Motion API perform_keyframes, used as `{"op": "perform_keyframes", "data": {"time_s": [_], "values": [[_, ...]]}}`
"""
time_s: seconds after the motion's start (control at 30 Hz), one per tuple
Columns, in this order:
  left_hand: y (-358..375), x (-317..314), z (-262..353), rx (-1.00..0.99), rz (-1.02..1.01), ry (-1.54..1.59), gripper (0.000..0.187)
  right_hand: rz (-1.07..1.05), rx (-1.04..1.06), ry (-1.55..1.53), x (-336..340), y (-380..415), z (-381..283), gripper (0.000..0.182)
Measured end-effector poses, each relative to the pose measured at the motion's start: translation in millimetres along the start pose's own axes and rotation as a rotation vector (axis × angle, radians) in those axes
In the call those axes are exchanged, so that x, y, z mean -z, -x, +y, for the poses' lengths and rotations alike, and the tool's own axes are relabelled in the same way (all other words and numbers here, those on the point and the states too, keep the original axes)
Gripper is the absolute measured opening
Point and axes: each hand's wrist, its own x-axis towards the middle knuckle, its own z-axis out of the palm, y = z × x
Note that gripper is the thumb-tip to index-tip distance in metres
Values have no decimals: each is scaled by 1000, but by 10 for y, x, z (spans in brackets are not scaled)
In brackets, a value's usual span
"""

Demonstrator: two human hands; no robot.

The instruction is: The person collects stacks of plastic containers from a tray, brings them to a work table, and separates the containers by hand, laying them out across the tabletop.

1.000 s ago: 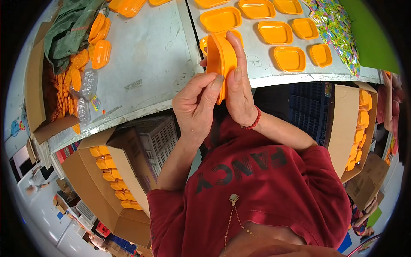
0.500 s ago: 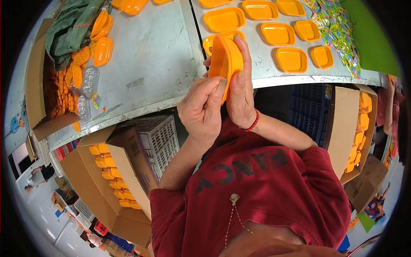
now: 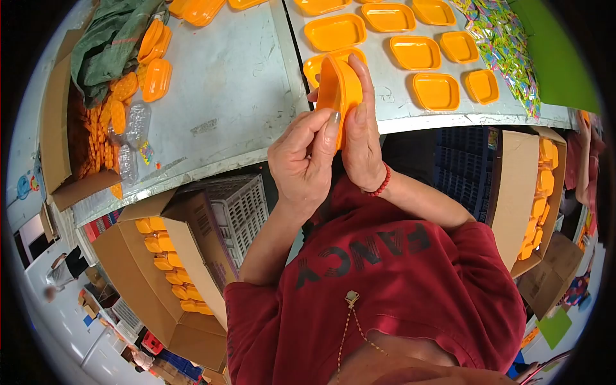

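Note:
Between my two hands an orange plastic container (image 3: 350, 90) is tilted up on its side, at the table's near edge. My left hand (image 3: 301, 157) pinches its rim near the lower end, thumb along the edge. Pressed along the outer face, my right hand (image 3: 362, 141) supports it with fingers stretched upward; a red bead bracelet is on that wrist. Right behind lies another orange tray (image 3: 316, 64), partly hidden by the held one. More shallow orange trays, such as a wide tray (image 3: 335, 32) and a small tray (image 3: 481, 86), lie in rows on the right tabletop.
Small colourful packets (image 3: 504, 51) are heaped at the table's right. On the left, a carton (image 3: 54, 128) holds orange pieces beside clear plastic packs (image 3: 138, 122) and a green sack (image 3: 109, 48). Below the table stand open cartons (image 3: 138, 276) of orange containers and a grey crate (image 3: 240, 212).
Both hands keep nearly the same hold on the orange container. The view has shifted very slightly, and a person in the left background has changed posture.

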Motion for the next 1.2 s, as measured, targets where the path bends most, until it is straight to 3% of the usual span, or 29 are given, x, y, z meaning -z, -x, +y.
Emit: {"op": "perform_keyframes", "data": {"time_s": [0.23,0.3,0.37,0.5,0.6,0.67,0.77,0.83,0.87,0.9,0.93,0.97,1.03,1.07,1.13,1.2], "values": [[-13,-10,-39,42,-3,-23,11,77,31,220,33,-23,15,70],[-21,7,-22,46,-12,-10,12,33,18,49,22,-24,-72,61],[-43,17,-19,208,-21,140,12,39,-26,30,25,-26,-17,59],[-51,15,-213,96,12,12,11,72,63,255,50,-90,23,56],[-96,34,-185,201,-2,70,9,54,67,283,28,-120,-8,53],[-143,71,-199,181,37,70,9,111,-152,36,-6,-146,13,50],[-234,129,-216,142,84,61,11,99,-130,208,89,-235,115,52],[-275,148,-239,118,88,58,14,73,-186,156,74,-250,116,52],[-352,192,-272,118,92,57,14,90,-281,-42,54,-260,97,53],[-492,285,-326,1,100,-197,15,108,-374,-241,42,-278,88,54],[-651,377,-390,-116,106,-452,16,121,-371,-246,42,-296,99,52],[-835,462,-531,-119,109,-454,16,118,-369,-248,64,-312,128,52],[-1232,618,-957,-580,-120,-883,21,104,-507,-609,134,-358,195,51],[-1399,660,-1137,-584,-120,-885,21,86,-526,-657,137,-387,169,51],[-1643,676,-1332,-637,-311,-1058,19,66,-510,-693,143,-390,159,50],[-1720,625,-1394,-670,-247,-1023,17,54,-499,-723,172,-387,146,50]]}}
